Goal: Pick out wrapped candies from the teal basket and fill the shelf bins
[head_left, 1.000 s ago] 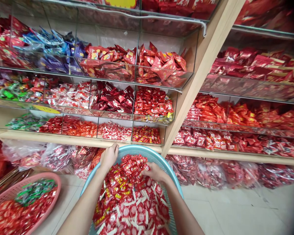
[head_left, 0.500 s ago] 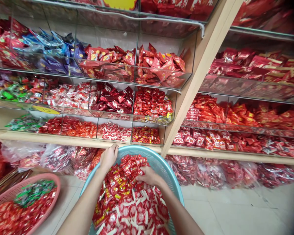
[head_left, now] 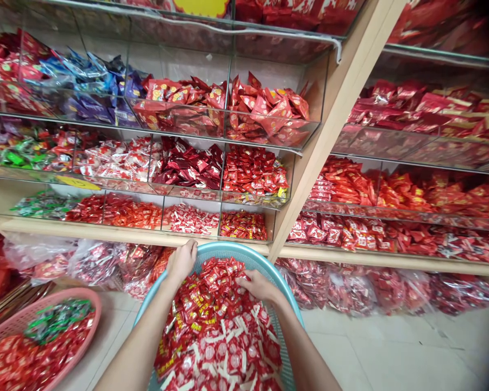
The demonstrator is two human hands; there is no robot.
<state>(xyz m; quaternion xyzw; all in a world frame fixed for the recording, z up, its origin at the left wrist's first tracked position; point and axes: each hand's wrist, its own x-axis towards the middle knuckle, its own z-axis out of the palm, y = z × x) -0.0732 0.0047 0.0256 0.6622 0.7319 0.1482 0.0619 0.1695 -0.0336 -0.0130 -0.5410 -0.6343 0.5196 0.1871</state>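
A round teal plastic basket [head_left: 287,326] stands below me against the shelf front, heaped with wrapped candies. My left hand [head_left: 182,260] is closed over its far-left rim. My right hand [head_left: 257,285] is inside the basket at the right, with bent fingers and thumb closed at the edge of a pile of small red candy packets [head_left: 220,277]; its fingertips are partly hidden among them. Left of that pile lie red packets with yellow lettering [head_left: 195,309]. Red-and-white wrapped candies [head_left: 232,347] fill the near part.
Clear-fronted shelf bins [head_left: 191,217] of wrapped sweets rise ahead, split by a slanting wooden post [head_left: 305,179]. Filled plastic bags [head_left: 350,288] lie beneath the shelves. A pink basket [head_left: 95,320] with green and red candies sits on the tiled floor [head_left: 342,353] at left.
My right hand has shifted slightly right and up, from over the packets to the pile's right edge. My left hand stays on the rim.
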